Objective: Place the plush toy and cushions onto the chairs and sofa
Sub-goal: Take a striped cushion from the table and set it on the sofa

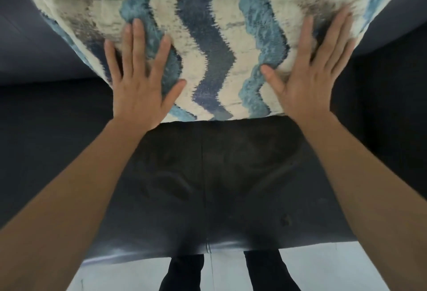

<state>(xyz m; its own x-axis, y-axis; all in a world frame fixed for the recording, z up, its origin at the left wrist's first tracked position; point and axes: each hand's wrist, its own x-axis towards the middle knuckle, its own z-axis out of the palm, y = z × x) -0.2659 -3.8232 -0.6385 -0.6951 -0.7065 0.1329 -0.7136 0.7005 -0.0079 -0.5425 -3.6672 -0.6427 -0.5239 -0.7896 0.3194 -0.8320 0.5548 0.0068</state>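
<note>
A big, fluffy cushion with wavy stripes of white, light blue and dark blue (208,43) leans against the back of a dark blue-grey sofa (208,175). Its bottom edge sits on the sofa seat.

The left hand (141,82) lies flat on the left part of the cushion. Its fingers are straight and spread apart, and they hold nothing. The right hand (309,75) does the same on the right part, with the palm down and the fingers fanned out. Both hands press on the cushion. They do not grab it. It looks like the person is patting it into place.

The cushion looks soft and puffy. It sinks a little under the fingers. It is likely light, so it should be easy to move. Its fuzzy cover should not slip in the hands, and it will not break if it falls. If it must be lifted, the best spots are its two side edges, one hand on each. A push in the middle would only squash it.

No plush toy and no chairs show here.
</note>
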